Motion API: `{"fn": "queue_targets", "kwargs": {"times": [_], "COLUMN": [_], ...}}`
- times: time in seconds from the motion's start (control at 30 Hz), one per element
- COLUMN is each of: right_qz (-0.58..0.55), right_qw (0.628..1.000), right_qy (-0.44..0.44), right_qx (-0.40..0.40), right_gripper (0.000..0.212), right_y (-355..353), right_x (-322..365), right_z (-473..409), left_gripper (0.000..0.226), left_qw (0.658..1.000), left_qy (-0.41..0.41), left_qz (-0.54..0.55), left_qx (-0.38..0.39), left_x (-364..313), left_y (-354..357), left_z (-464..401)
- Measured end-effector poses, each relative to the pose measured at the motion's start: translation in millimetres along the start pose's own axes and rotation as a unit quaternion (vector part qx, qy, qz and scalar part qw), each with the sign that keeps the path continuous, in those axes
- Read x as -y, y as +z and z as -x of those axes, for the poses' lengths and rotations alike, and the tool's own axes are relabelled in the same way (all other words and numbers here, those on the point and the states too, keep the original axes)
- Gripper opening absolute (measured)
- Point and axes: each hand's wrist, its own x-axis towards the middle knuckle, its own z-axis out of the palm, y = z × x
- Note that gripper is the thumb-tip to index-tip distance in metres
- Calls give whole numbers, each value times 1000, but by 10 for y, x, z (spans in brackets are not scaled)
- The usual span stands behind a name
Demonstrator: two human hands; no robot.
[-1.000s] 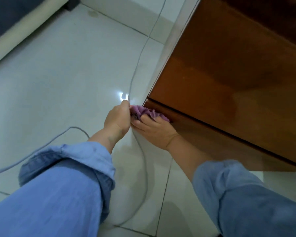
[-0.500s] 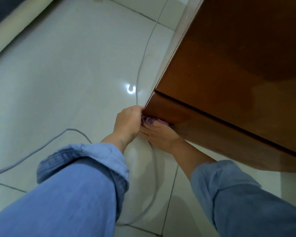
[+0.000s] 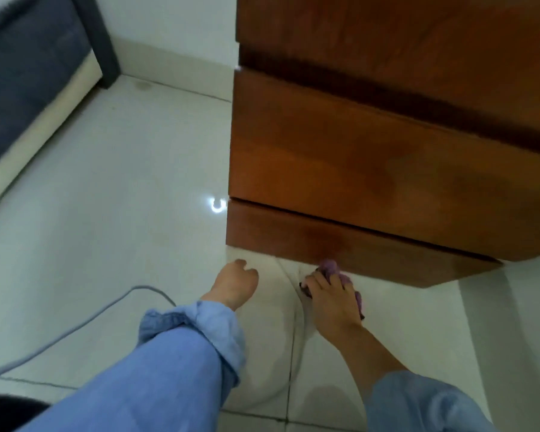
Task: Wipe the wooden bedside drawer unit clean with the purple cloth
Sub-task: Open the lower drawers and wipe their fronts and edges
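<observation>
Pale glossy floor tiles (image 3: 113,213) fill most of the view, with a small bright light reflection just left of the wooden bedside drawer unit (image 3: 371,169), whose brown drawer fronts rise in the upper right. Away to the upper left of the unit sits a dark upholstered piece with a cream base (image 3: 28,98), and a grey cable (image 3: 85,322) curves across the floor well to the lower left of the unit.

Below the unit's bottom edge, the right hand (image 3: 332,299) reaches forward from a rolled-up blue sleeve (image 3: 418,403), forearm bare, back of the hand up, fingers spread over the purple cloth (image 3: 332,268). Its grip is closed around the bunched cloth, which pokes out ahead of the fingertips and touches the lower edge of the unit's lowest panel; more cloth shows along the hand's right side.

The left hand (image 3: 233,283) is stretched out toward the floor just below the unit's lower left corner, apart from the wood. Its fingers curl loosely inward and it holds nothing. Its blue sleeve (image 3: 175,363) is cuffed at the wrist.
</observation>
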Motion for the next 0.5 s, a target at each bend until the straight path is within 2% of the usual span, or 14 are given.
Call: {"fn": "queue_targets", "kwargs": {"times": [0.07,0.1,0.2,0.27,0.4,0.5], "right_qz": [-175,-251,-404,-472,-580,-654], "right_qw": [982,962,905,868,793,740], "right_qy": [59,81,77,68,93,82], "right_qx": [-43,-65,-110,-140,-164,-136], "right_gripper": [53,53,59,69,82,85], "right_y": [-57,-122,-349,-624,-1102,-1418], "right_x": [99,147,265,294,193,40], "right_z": [212,304,497,655,913,1120], "left_gripper": [38,33,37,45,40,37], "left_qw": [998,998,983,966,942,937], "left_qy": [-21,-32,-78,-64,-10,32], "left_qz": [-41,-20,96,185,316,330], "left_qx": [36,50,138,166,116,110], "left_x": [-76,-133,-248,-372,-651,-885], "left_y": [26,16,20,18,-30,-119], "left_z": [194,315,748,1001,1326,1623]}}
